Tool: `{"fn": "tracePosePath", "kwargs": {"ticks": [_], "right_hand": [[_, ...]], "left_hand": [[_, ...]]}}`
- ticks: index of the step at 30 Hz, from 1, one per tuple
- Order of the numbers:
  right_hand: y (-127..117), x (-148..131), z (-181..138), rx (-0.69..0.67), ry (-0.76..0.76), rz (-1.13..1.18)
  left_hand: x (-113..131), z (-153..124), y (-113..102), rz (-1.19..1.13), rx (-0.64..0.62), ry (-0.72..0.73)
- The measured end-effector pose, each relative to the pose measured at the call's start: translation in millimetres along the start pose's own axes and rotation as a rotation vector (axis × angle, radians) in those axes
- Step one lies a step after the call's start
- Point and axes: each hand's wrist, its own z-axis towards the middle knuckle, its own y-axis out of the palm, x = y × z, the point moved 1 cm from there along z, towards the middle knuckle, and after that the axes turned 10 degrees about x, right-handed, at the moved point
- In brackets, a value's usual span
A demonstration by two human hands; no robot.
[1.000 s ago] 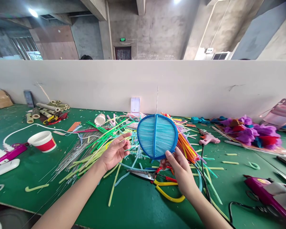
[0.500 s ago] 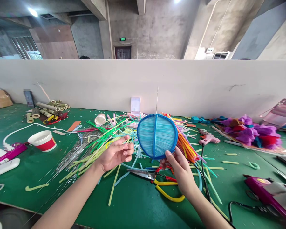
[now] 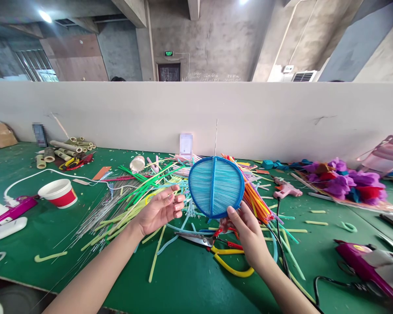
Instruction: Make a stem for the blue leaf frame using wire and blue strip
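My right hand (image 3: 245, 229) pinches the lower rim of a blue rounded leaf-shaped piece (image 3: 201, 187). The piece has a darker blue fuzzy edge, a central rib and pale blue strands filling each half. A thin wire stem (image 3: 216, 137) sticks up from its top. To its left, my left hand (image 3: 162, 210) is raised palm inward, its fingers loosely curled and apart, with nothing visible in them. Below the leaf-shaped piece lie scissors (image 3: 198, 239) with red on the handles and a tool with yellow handles (image 3: 234, 264), partly hidden by my right hand.
Green, yellow and orange pipe cleaners (image 3: 257, 200) and thin wires (image 3: 98, 213) spread over the green table (image 3: 170, 283). A pink glue gun (image 3: 286, 188), a paper cup (image 3: 58, 194), purple flowers (image 3: 343, 179) and magenta power strips (image 3: 370, 266) surround them. A pale partition (image 3: 118, 115) stands behind.
My left hand's fingers have shifted very slightly. The leaf-shaped piece and my right hand stay practically in place.
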Motion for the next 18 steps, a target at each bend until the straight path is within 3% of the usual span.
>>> {"fn": "tracePosePath", "kwargs": {"ticks": [12,18], "right_hand": [[0.7,-1.4,-0.5,-0.001,-0.009,-0.002],[1.1,-2.0,-0.7,0.001,-0.012,-0.001]], "left_hand": [[0.2,4.0,-4.1,0.036,0.036,0.121],[-0.8,6.1,-8.4,0.137,0.14,0.17]]}}
